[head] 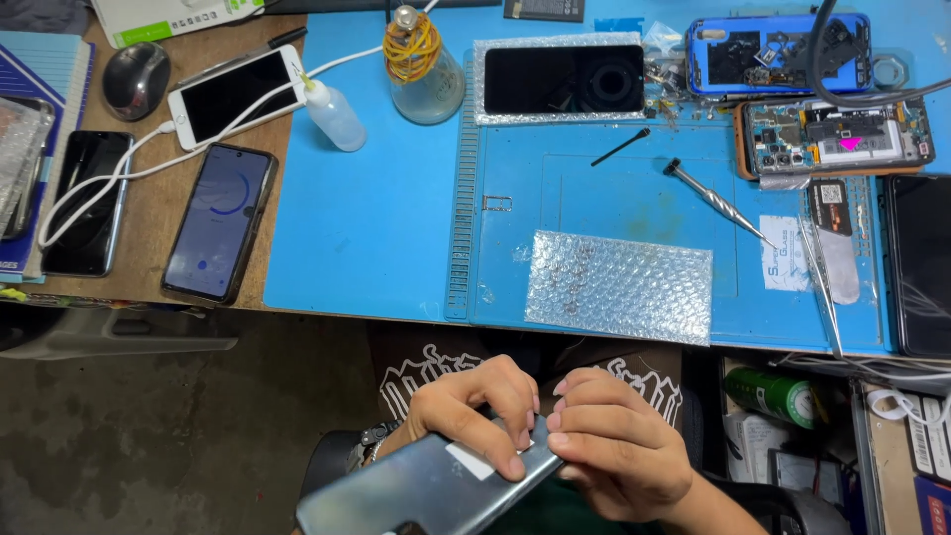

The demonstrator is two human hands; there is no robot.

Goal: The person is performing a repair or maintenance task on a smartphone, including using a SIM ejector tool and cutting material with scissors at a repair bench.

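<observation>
Both of my hands hold a grey-blue phone back cover (416, 490) low in front of my lap, below the table edge. My left hand (474, 401) grips its upper edge, with the thumb on a small white patch. My right hand (612, 441) pinches the same end with its fingertips. The cover tilts down to the left. On the blue work mat (396, 208) above lie a sheet of bubble wrap (619, 285), a metal screwdriver (715, 201) and a black spudger (621, 147).
Two opened phones (778, 54) (837, 139) lie at the back right, a dark screen on bubble wrap (563, 79) at the back. A glass bottle (421, 64), a squeeze bottle (335, 114), tweezers (822, 287), three phones (220, 223) and a mouse (136, 79) sit around.
</observation>
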